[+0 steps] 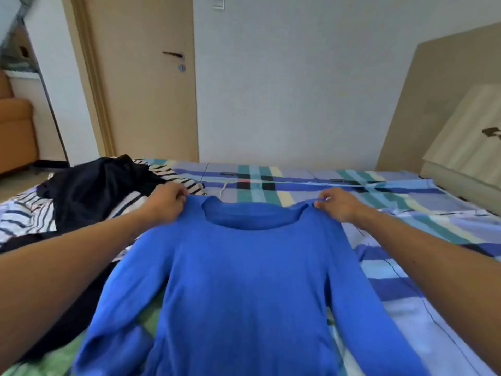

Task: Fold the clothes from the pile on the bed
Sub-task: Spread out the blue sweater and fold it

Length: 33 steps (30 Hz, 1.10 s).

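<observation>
At the far left an orange armchair (pixel 15 131) is showing through an opening, and a beige door (pixel 146 90) is standing beside it, behind the bed (pixel 406 213). On the left part of the bed the pile (pixel 81 202) is lying: a black garment (pixel 100 191) is sprawling over a black-and-white striped garment (pixel 24 215). Just right of the pile, the left hand (pixel 166 202) is pinching one shoulder of the blue sweater (pixel 244 280), its grip closed on the fabric beside the collar, fingers curled. The sweater is stretching along the middle of the bed, collar toward the far edge, both long sleeves trailing down its sides toward the camera. The right hand (pixel 339 204) is pinching the opposite shoulder, its grip likewise closed on a small fold of cloth between thumb and fingers. Further right, the plaid sheet is spreading out, and a pale panel (pixel 439 90) is leaning against the wall.
</observation>
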Tool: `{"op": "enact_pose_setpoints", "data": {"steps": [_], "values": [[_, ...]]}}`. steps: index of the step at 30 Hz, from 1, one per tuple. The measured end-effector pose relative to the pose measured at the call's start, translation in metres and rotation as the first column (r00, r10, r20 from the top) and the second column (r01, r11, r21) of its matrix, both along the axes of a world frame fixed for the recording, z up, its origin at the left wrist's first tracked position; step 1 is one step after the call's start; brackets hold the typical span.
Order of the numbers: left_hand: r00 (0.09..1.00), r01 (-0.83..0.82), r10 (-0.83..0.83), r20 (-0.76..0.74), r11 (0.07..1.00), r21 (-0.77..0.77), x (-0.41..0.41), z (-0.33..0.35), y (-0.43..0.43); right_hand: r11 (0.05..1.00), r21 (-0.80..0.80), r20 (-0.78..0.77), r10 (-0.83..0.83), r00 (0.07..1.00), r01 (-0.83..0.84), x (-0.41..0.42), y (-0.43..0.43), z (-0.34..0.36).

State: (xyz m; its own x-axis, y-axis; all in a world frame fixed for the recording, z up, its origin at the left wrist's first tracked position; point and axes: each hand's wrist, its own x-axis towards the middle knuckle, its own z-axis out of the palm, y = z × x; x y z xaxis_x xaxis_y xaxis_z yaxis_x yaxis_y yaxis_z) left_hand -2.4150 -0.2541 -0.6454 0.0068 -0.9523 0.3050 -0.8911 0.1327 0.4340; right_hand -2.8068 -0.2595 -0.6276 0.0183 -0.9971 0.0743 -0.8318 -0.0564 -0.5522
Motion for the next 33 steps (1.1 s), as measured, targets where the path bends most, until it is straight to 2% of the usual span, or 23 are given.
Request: {"op": "enact_pose_setpoints", "data": {"steps": [1,2,4,5,8,12,14,16,20,21,23,24,26,28,30,31,33], "values": [[0.994,-0.106,0.107,0.033,0.994,-0.014,-0.005,-0.003,-0.005,0.996,-0.066,0.069,-0.057,0.996,0.061,0.005,-0.008,-0.009],[0.973,-0.193,0.196,0.122,0.981,-0.035,-0.01,-0.007,-0.008,0.994,-0.061,0.09,-0.084,0.992,0.09,0.01,-0.012,-0.018],[0.923,-0.222,0.225,0.311,0.974,-0.046,-0.026,-0.013,-0.008,0.995,0.087,-0.021,-0.043,0.999,0.045,0.011,-0.016,-0.034],[0.923,-0.174,0.177,0.342,0.984,-0.04,-0.036,-0.019,-0.005,0.987,0.157,-0.102,-0.013,0.995,0.029,0.009,-0.014,-0.042],[0.935,0.069,-0.074,0.347,0.997,0.025,-0.072,-0.052,0.015,0.953,0.303,-0.244,0.065,0.967,0.012,-0.009,0.004,-0.07],[0.897,0.323,-0.387,0.212,0.903,0.283,-0.116,-0.107,0.048,0.868,0.481,-0.325,0.041,0.945,0.127,-0.044,0.052,-0.103],[0.885,0.36,-0.437,0.161,0.861,0.358,-0.137,-0.128,0.057,0.809,0.568,-0.348,0.069,0.935,0.152,-0.062,0.077,-0.12],[0.885,0.368,-0.447,0.127,0.841,0.397,-0.155,-0.144,0.062,0.747,0.652,-0.291,0.083,0.953,0.134,-0.073,0.096,-0.131],[0.874,0.357,-0.455,0.173,0.841,0.408,-0.177,-0.165,0.067,0.658,0.75,-0.158,0.085,0.984,0.064,-0.092,0.113,-0.129],[0.877,0.35,-0.446,0.175,0.845,0.404,-0.181,-0.169,0.067,0.683,0.729,-0.101,0.034,0.994,0.051,-0.1,0.113,-0.128],[0.89,0.336,-0.423,0.171,0.861,0.381,-0.185,-0.174,0.067,0.794,0.597,0.082,-0.207,0.975,0.118,-0.122,0.112,-0.123],[0.894,0.331,-0.414,0.17,0.868,0.369,-0.187,-0.176,0.066,0.838,0.509,0.211,-0.344,0.915,0.198,-0.134,0.111,-0.119],[0.895,0.327,-0.409,0.178,0.872,0.364,-0.189,-0.178,0.065,0.857,0.338,0.375,-0.502,0.779,0.389,-0.161,0.107,-0.114],[0.888,0.325,-0.417,0.195,0.867,0.377,-0.192,-0.18,0.065,0.825,0.174,0.401,-0.558,0.726,0.538,-0.183,0.104,-0.11],[0.887,0.313,-0.407,0.219,0.878,0.363,-0.198,-0.181,0.064,0.804,0.066,0.404,-0.563,0.721,0.591,-0.197,0.101,-0.112],[0.896,0.292,-0.381,0.228,0.892,0.344,-0.202,-0.18,0.063,0.814,0.06,0.382,-0.553,0.74,0.578,-0.199,0.101,-0.115],[0.921,0.238,-0.314,0.231,0.923,0.303,-0.211,-0.177,0.06,0.85,0.15,0.283,-0.526,0.802,0.505,-0.201,0.103,-0.122]]}}
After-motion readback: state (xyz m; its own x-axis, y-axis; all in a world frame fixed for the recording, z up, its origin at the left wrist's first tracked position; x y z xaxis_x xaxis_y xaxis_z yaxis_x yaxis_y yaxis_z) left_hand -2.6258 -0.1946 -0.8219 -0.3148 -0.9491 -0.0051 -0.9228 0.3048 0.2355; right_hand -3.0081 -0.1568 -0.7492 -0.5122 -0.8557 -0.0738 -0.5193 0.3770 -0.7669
